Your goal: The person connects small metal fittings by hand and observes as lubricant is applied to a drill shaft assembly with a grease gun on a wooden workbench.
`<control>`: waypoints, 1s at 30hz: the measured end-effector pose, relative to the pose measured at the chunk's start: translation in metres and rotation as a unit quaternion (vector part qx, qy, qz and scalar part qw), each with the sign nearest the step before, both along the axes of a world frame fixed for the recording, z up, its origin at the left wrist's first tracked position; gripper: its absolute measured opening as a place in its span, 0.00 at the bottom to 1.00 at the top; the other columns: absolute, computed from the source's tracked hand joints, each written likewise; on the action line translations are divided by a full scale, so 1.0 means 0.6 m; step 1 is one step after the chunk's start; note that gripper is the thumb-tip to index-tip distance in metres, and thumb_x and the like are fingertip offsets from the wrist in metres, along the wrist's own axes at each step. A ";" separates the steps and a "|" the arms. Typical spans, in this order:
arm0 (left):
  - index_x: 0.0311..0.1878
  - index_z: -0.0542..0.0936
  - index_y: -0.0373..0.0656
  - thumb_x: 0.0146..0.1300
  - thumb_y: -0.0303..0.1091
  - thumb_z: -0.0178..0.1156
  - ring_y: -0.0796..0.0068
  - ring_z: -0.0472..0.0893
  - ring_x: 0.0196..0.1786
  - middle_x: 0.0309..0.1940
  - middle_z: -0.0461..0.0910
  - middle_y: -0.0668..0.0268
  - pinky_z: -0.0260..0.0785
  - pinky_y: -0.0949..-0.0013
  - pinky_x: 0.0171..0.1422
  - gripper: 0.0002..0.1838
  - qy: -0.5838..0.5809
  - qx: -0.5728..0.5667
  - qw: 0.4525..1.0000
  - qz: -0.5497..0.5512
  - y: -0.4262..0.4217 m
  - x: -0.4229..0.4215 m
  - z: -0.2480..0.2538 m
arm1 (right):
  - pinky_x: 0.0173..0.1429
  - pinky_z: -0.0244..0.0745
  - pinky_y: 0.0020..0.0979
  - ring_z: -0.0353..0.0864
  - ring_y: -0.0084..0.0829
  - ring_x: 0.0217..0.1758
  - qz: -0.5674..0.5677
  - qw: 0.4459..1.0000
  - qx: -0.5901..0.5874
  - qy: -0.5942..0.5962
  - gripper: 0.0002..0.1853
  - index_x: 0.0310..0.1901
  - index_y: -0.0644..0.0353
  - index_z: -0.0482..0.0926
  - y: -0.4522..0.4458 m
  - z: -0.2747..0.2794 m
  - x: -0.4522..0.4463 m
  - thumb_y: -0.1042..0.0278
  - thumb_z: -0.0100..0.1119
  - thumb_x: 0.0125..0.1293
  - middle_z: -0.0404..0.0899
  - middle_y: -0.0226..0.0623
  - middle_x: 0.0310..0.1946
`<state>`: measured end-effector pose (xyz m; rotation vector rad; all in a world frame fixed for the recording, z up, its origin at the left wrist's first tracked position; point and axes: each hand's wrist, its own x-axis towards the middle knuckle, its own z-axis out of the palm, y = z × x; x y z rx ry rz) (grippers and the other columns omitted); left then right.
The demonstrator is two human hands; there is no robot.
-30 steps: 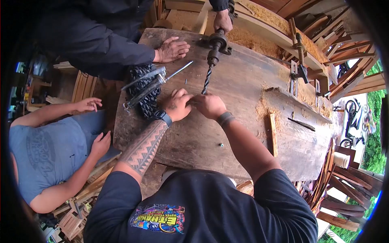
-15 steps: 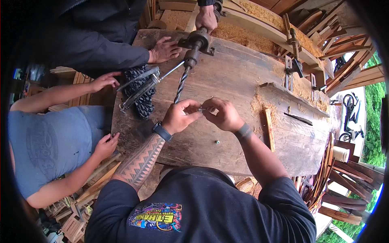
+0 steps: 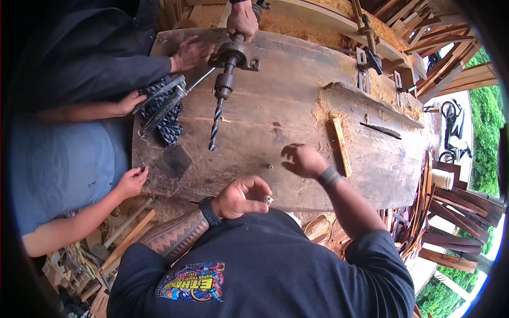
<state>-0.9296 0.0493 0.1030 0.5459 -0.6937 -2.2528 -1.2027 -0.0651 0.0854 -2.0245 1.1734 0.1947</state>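
Note:
My left hand (image 3: 241, 199) is close to my shirt front, pinching a small metal fitting (image 3: 269, 200) between thumb and finger. The fitting's exact kind is too small to make out. My right hand (image 3: 305, 160) hovers over the wooden table (image 3: 249, 138) with its fingers loosely curled and apart, and nothing shows in it. Near its fingertips, a small greenish metal piece (image 3: 271, 167) stands on the wood. Beyond my hands a large drill bit (image 3: 216, 124) sits in a drill chuck (image 3: 224, 85), held from above by a co-worker's hand (image 3: 243, 21).
A metal frame tool (image 3: 163, 103) lies on a patterned cloth (image 3: 169, 124) at the left, with another person's hand (image 3: 130, 102) at it. Wood strips (image 3: 342, 146), shavings and a clamp (image 3: 368, 37) occupy the table's right side. A dark square plate (image 3: 174, 161) lies at left.
My hands were together at the fitting; now they are apart. The left has drawn back toward my body with the fitting, and the right has let go. A co-worker's hand has reached the frame tool.

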 end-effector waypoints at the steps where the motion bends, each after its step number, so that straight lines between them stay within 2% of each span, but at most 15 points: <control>1: 0.53 0.82 0.41 0.65 0.20 0.72 0.78 0.85 0.48 0.43 0.86 0.68 0.80 0.71 0.55 0.15 0.003 -0.007 1.000 -0.009 0.004 0.002 0.013 | 0.55 0.82 0.49 0.87 0.50 0.50 0.013 1.000 -0.018 -0.018 0.20 0.54 0.56 0.83 0.022 -0.009 0.014 0.56 0.68 0.64 0.86 0.48 0.49; 3: 0.55 0.83 0.40 0.65 0.22 0.73 0.79 0.85 0.50 0.45 0.86 0.68 0.79 0.71 0.56 0.16 -0.016 -0.039 0.999 -0.016 0.007 0.006 0.036 | 0.53 0.83 0.49 0.88 0.50 0.48 0.022 0.997 -0.056 -0.037 0.27 0.62 0.54 0.78 0.065 -0.022 0.046 0.55 0.70 0.63 0.86 0.50 0.47; 4: 0.55 0.83 0.39 0.65 0.23 0.73 0.79 0.85 0.50 0.45 0.86 0.68 0.79 0.71 0.57 0.16 -0.073 -0.083 0.994 -0.009 0.002 0.007 0.050 | 0.54 0.83 0.50 0.88 0.52 0.50 0.030 0.998 -0.053 0.018 0.27 0.62 0.55 0.78 0.074 -0.019 0.064 0.54 0.69 0.64 0.86 0.51 0.49; 6: 0.54 0.84 0.39 0.66 0.25 0.73 0.80 0.85 0.49 0.45 0.87 0.68 0.78 0.71 0.57 0.15 -0.188 -0.169 0.968 0.009 -0.012 0.009 0.071 | 0.52 0.83 0.50 0.87 0.55 0.47 0.027 0.997 -0.056 0.045 0.22 0.59 0.56 0.80 0.074 -0.059 0.076 0.58 0.67 0.65 0.86 0.52 0.47; 8: 0.54 0.85 0.37 0.68 0.29 0.72 0.82 0.84 0.47 0.43 0.87 0.68 0.77 0.73 0.55 0.14 -0.223 -0.189 0.953 0.078 -0.027 0.007 0.067 | 0.50 0.84 0.47 0.88 0.52 0.44 -0.021 0.996 -0.025 -0.078 0.20 0.58 0.57 0.81 0.066 -0.065 0.059 0.61 0.68 0.66 0.86 0.51 0.45; 9: 0.56 0.84 0.36 0.69 0.27 0.69 0.84 0.82 0.45 0.44 0.86 0.69 0.76 0.75 0.52 0.14 -0.236 -0.165 0.954 0.084 -0.035 0.011 0.067 | 0.49 0.84 0.46 0.89 0.51 0.42 -0.045 0.989 -0.011 -0.139 0.20 0.58 0.57 0.81 0.058 -0.055 0.054 0.63 0.68 0.67 0.86 0.51 0.43; 10: 0.57 0.82 0.35 0.71 0.25 0.67 0.86 0.80 0.44 0.44 0.84 0.70 0.74 0.77 0.49 0.14 -0.249 -0.141 0.954 0.091 -0.046 0.015 0.067 | 0.46 0.84 0.36 0.89 0.35 0.39 -0.128 0.952 0.055 -0.273 0.14 0.57 0.60 0.81 0.057 -0.023 0.054 0.71 0.67 0.71 0.86 0.42 0.40; 12: 0.58 0.82 0.34 0.73 0.26 0.65 0.88 0.78 0.41 0.43 0.83 0.71 0.71 0.80 0.45 0.13 -0.260 -0.159 0.946 0.109 -0.065 0.023 0.078 | 0.47 0.81 0.27 0.83 0.21 0.42 -0.257 0.838 0.224 -0.426 0.12 0.56 0.62 0.81 0.044 0.065 0.058 0.78 0.65 0.73 0.83 0.30 0.40; 15: 0.57 0.82 0.34 0.73 0.26 0.64 0.88 0.77 0.40 0.42 0.83 0.71 0.70 0.80 0.44 0.12 -0.248 -0.183 0.941 0.137 -0.084 0.023 0.104 | 0.49 0.79 0.22 0.79 0.16 0.45 -0.257 0.769 0.245 -0.532 0.13 0.55 0.63 0.80 0.037 0.140 0.056 0.83 0.65 0.71 0.79 0.24 0.42; 18: 0.56 0.83 0.34 0.72 0.28 0.65 0.86 0.78 0.41 0.41 0.83 0.70 0.71 0.78 0.46 0.12 -0.250 -0.212 0.933 0.146 -0.099 0.021 0.121 | 0.51 0.79 0.22 0.78 0.17 0.47 -0.238 0.764 0.250 -0.545 0.14 0.55 0.63 0.80 0.034 0.162 0.052 0.83 0.66 0.70 0.77 0.25 0.43; 20: 0.54 0.85 0.35 0.71 0.31 0.67 0.84 0.81 0.43 0.41 0.85 0.69 0.74 0.75 0.49 0.13 -0.250 -0.217 0.932 0.148 -0.105 0.017 0.132 | 0.51 0.80 0.25 0.81 0.21 0.46 -0.217 0.763 0.245 -0.557 0.14 0.54 0.64 0.79 0.032 0.165 0.053 0.83 0.67 0.69 0.81 0.30 0.43; 22: 0.54 0.85 0.35 0.70 0.30 0.67 0.84 0.81 0.43 0.40 0.85 0.68 0.74 0.74 0.49 0.13 -0.259 -0.239 0.925 0.145 -0.110 0.013 0.134 | 0.52 0.80 0.27 0.84 0.25 0.46 -0.215 0.756 0.240 -0.569 0.14 0.53 0.66 0.79 0.031 0.170 0.054 0.84 0.68 0.67 0.83 0.34 0.43; 25: 0.53 0.85 0.35 0.69 0.29 0.69 0.83 0.81 0.42 0.40 0.85 0.68 0.74 0.74 0.49 0.13 -0.268 -0.291 0.906 0.148 -0.116 0.003 0.126 | 0.51 0.81 0.29 0.84 0.25 0.47 -0.210 0.794 0.208 -0.532 0.13 0.52 0.67 0.81 0.031 0.170 0.042 0.83 0.69 0.67 0.83 0.35 0.44; 28: 0.53 0.85 0.33 0.68 0.26 0.69 0.82 0.80 0.43 0.41 0.83 0.66 0.73 0.74 0.49 0.12 -0.273 -0.313 0.899 0.139 -0.116 -0.002 0.128 | 0.49 0.81 0.30 0.86 0.28 0.43 -0.122 0.916 -0.042 -0.379 0.14 0.52 0.62 0.85 0.025 0.196 0.041 0.79 0.71 0.66 0.84 0.35 0.42; 30: 0.53 0.84 0.32 0.68 0.24 0.69 0.81 0.79 0.44 0.42 0.82 0.65 0.72 0.74 0.49 0.12 -0.273 -0.303 0.904 0.132 -0.115 -0.007 0.133 | 0.48 0.81 0.31 0.86 0.30 0.41 -0.097 0.925 -0.101 -0.353 0.15 0.53 0.61 0.86 0.028 0.226 0.046 0.79 0.71 0.64 0.83 0.36 0.41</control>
